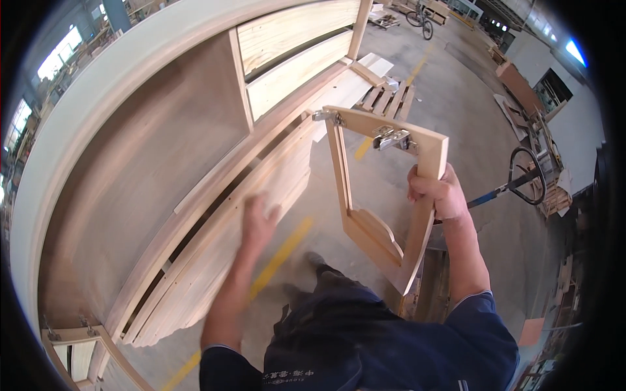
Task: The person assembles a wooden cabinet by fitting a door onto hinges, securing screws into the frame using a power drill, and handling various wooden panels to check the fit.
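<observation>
My right hand (441,193) grips the side rail of a small open-centred wooden door frame (373,242), its fingers wrapped round the wood. The frame hangs tilted in the air, apart from the cabinet. Two metal hinges, one at the far corner (329,117) and one nearer my right hand (394,138), are fixed along its upper rail. A curved wooden piece runs along the lower rail. My left hand (259,221), smeared by motion, is over the front of a large pale wooden cabinet (241,215); its fingers are too blurred to read.
The cabinet, with a curved pale edge (85,85) and a slatted panel (300,36), fills the left. Another hinged door (81,355) sits at its lower left corner. A pallet (388,101), a bicycle (420,21) and a blue-handled cart (499,190) stand on the concrete floor.
</observation>
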{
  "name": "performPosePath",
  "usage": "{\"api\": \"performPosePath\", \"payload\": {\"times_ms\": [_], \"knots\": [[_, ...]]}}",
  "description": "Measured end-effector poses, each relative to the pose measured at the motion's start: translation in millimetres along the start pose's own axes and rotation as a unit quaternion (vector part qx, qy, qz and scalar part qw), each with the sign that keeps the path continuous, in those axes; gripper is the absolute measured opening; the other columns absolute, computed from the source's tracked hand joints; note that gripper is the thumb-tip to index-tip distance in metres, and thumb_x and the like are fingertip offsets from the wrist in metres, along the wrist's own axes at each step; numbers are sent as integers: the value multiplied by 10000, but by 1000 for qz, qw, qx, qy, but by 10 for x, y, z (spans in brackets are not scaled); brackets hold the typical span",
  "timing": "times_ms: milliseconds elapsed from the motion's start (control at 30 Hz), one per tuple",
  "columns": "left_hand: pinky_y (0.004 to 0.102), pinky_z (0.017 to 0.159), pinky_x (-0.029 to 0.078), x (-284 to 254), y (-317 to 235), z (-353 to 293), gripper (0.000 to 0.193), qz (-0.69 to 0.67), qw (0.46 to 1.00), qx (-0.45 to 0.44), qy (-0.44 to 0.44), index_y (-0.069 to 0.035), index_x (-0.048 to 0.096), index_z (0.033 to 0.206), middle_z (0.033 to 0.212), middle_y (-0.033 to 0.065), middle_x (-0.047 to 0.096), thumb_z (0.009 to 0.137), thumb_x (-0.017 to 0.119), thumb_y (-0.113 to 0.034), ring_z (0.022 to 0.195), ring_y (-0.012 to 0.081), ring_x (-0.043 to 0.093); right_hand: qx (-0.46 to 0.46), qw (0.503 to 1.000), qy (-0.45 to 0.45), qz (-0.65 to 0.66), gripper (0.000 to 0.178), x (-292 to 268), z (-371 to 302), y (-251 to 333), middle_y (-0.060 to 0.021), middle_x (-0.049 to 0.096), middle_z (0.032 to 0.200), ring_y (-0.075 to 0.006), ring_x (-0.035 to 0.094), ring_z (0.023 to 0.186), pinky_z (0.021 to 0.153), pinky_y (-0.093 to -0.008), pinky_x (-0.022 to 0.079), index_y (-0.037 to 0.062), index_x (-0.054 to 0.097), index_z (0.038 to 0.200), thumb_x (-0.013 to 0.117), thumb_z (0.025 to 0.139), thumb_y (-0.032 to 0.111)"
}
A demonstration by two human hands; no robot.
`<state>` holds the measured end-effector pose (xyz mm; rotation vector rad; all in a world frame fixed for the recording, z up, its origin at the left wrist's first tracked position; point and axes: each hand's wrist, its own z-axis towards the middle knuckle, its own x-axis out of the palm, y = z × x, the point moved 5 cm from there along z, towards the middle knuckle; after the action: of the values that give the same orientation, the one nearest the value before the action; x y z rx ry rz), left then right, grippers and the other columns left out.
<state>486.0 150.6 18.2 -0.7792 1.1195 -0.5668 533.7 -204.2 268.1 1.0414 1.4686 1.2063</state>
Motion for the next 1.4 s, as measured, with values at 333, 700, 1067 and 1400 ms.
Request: {"api": "performPosePath", "payload": {"times_ms": [333,700,1067,1400], "knots": [[452,1007,504,1700,-493,-1537,857,-391,779,-339,355,10,368,1513,1369,156,610,914,746,-472,1161,247,611,-194,925,179,274,367,-716,-661,517,-4,444,732,-101,438,571,538,-298,413,49,499,895,814,780,197],[452,1051,463,225,-790,-851,487,-760,640,-111,23,-94,527,1386,1345,54,604,957,708,-237,1216,242,583,-376,767,330,403,684,-487,-304,620,64,455,708,-37,510,557,622,-263,490,82,379,1525,695,922,140],[404,1096,449,-1669,-1214,-1113,635,-480,860,18,-169,40,373,1513,1420,153,563,937,581,-129,1253,255,573,-425,829,240,273,1001,-148,-419,776,-82,535,1086,-222,598,815,820,-399,528,54,374,1524,710,793,650],[477,1191,370,-2247,-1146,-1475,524,-597,779,102,-161,40,550,1397,1452,240,545,979,482,-269,1393,374,480,-451,882,21,137,875,62,-125,778,-155,371,1579,-297,398,1438,1154,-504,362,101,327,1570,732,884,463]]}}
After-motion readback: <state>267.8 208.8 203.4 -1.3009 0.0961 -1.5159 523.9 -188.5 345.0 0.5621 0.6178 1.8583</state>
